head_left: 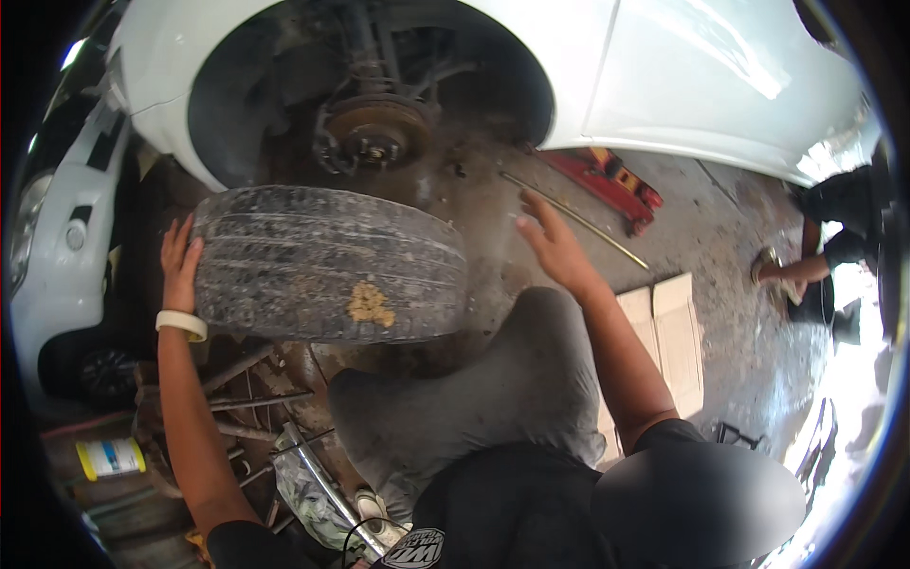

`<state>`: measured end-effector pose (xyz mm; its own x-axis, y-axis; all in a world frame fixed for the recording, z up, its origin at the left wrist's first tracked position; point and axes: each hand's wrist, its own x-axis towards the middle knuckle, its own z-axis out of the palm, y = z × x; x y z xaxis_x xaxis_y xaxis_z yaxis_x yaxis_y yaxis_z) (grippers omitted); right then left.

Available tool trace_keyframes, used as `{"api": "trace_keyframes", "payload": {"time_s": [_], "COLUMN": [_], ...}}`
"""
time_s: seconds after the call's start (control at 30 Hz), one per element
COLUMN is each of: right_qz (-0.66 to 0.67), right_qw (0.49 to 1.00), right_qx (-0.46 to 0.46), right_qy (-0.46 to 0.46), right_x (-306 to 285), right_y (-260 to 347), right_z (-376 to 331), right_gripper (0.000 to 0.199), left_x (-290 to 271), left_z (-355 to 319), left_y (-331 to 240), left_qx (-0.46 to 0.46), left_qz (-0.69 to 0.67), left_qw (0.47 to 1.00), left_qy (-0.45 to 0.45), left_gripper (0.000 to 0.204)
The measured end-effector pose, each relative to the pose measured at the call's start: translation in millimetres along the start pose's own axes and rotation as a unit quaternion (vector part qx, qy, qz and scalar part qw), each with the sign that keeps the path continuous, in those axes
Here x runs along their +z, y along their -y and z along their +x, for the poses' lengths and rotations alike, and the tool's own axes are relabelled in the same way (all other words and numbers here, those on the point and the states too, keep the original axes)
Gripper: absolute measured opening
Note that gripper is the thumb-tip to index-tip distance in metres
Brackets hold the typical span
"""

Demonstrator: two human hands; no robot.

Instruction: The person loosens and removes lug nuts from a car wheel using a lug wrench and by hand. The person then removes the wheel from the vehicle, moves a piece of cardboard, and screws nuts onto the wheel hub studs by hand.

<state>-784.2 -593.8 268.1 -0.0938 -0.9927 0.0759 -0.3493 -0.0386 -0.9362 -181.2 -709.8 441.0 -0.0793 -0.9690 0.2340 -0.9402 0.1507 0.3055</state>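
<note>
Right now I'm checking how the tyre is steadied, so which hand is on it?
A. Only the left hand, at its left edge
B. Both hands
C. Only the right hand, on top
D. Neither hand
A: the left hand rests against the tyre, while the right hand is open in the air, apart from it.

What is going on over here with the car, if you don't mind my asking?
A person crouches by a white car whose wheel is off, so the brake disc is bare. The left hand rests on the side of a worn tyre standing below the wheel arch; the right hand is open in the air beside it. A red jack lies under the car.
</note>
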Motion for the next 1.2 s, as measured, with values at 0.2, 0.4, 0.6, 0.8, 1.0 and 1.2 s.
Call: {"api": "trace_keyframes", "payload": {"time_s": [0.2, 0.4, 0.6, 0.8, 1.0, 1.2], "right_qz": [-0.13, -0.082, -0.035, -0.022, -0.176, -0.223], "right_qw": [0.93, 0.764, 0.724, 0.71, 0.743, 0.861], "right_qx": [0.307, 0.615, 0.688, 0.704, 0.643, 0.456], "right_qy": [-0.153, -0.179, -0.049, -0.019, -0.049, -0.007], "right_x": [-111, -95, 16, 42, 39, 26], "right_y": [-229, -353, -335, -330, -293, -285], "right_z": [-181, -428, -500, -521, -507, -347], "right_gripper": [0.057, 0.049, 0.053, 0.059, 0.05, 0.045], "left_x": [13, 1, -2, -3, -3, -2], "left_z": [24, 16, 19, 19, 15, 14], "left_y": [38, 23, 19, 22, 14, 6], "left_qx": [0.074, -0.009, -0.037, -0.064, -0.11, -0.095], "left_qz": [-0.042, -0.176, -0.257, -0.301, -0.37, -0.332], "left_qw": [0.995, 0.984, 0.963, 0.948, 0.919, 0.936], "left_qy": [0.042, 0.029, 0.068, 0.085, 0.085, 0.065], "left_gripper": [0.066, 0.066, 0.067, 0.066, 0.066, 0.071]}}
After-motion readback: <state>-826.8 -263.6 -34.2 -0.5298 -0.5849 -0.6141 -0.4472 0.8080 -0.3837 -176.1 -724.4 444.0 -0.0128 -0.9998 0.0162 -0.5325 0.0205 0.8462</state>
